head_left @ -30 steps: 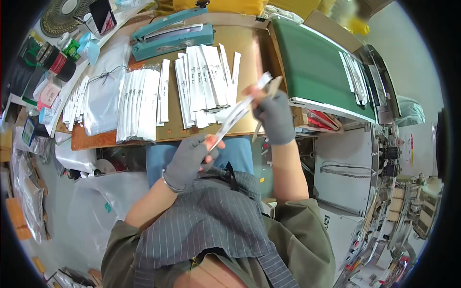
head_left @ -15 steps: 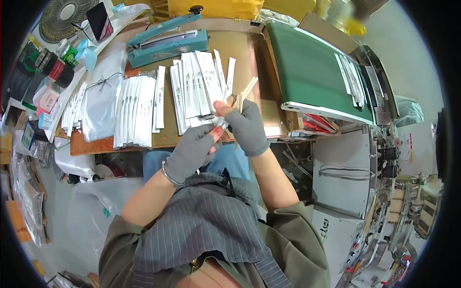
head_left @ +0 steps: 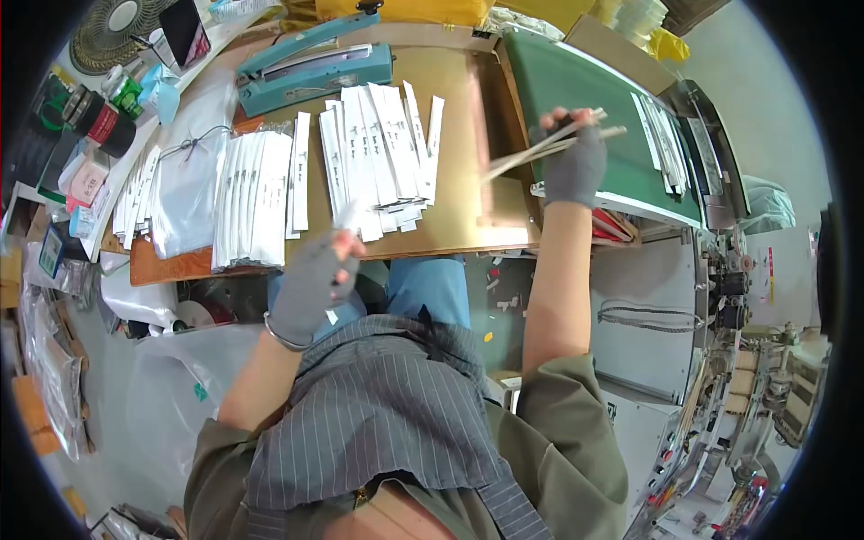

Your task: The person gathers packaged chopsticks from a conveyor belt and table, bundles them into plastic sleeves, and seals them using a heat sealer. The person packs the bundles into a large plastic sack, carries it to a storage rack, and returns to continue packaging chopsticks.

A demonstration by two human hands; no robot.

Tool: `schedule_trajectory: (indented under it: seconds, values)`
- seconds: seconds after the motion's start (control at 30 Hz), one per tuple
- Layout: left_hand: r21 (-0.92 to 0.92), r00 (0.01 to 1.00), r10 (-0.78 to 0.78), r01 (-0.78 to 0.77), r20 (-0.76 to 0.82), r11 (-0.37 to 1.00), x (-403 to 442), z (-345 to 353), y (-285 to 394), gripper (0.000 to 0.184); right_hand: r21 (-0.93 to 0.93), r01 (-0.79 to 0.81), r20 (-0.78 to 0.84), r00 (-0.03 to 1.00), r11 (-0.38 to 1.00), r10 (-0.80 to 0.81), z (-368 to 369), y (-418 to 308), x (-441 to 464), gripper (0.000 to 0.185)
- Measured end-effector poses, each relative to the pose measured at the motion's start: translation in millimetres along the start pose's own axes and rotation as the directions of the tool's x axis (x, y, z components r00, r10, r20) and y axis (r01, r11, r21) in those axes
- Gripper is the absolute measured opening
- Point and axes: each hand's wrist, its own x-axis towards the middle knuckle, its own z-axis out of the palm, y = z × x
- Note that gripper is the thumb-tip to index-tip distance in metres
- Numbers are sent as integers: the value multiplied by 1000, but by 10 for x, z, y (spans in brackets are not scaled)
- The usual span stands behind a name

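Gloved in grey with bare fingertips, my left hand (head_left: 310,283) is closed in front of the table edge. A blurred white wrapper (head_left: 351,219) shows at its fingertips. My right hand (head_left: 576,166), in a matching glove, grips thin wooden chopsticks (head_left: 531,157) over the near left corner of the green surface (head_left: 585,99). Their ends point left and right out of the fist. Between the hands, a loose fan of printed white paper sleeves (head_left: 373,153) lies on the tabletop. More sleeves (head_left: 256,202) form a dense bundle at left.
A teal sealer (head_left: 315,79) stands behind the sleeves. Clear plastic bags (head_left: 193,180) lie at left, near a dark jar (head_left: 103,126) and a phone (head_left: 184,34). More white strips (head_left: 661,144) rest on the green surface. Machinery (head_left: 733,306) stands at right.
The hands have parted after meeting in front of the sleeves. My right hand moved right and up with the chopsticks; my left moved left. The long wrapper no longer stretches between them.
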Motion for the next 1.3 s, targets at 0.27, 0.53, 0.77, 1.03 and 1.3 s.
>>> schedule_trajectory:
  seconds: [0.27,0.53,0.77,1.03,1.3]
  values:
    - [-142,980,-59,32,-192,989,-12,44,-78,25,-946,243,149,913,-213,380,9,1381,119,48]
    - [-214,959,-44,-18,-279,977,36,-137,-119,21,-944,199,18,827,-262,563,-281,1328,656,43]
    - [-145,974,-39,7,-221,989,149,-100,-121,23,-992,127,107,889,-14,445,-591,1309,460,43]
    - [219,921,219,-152,-323,964,442,0,-176,28,-611,192,413,905,768,102,120,1041,-745,29]
    - [248,956,193,-136,-221,959,270,-122,15,26,-406,-71,307,928,911,209,415,1030,-1037,16]
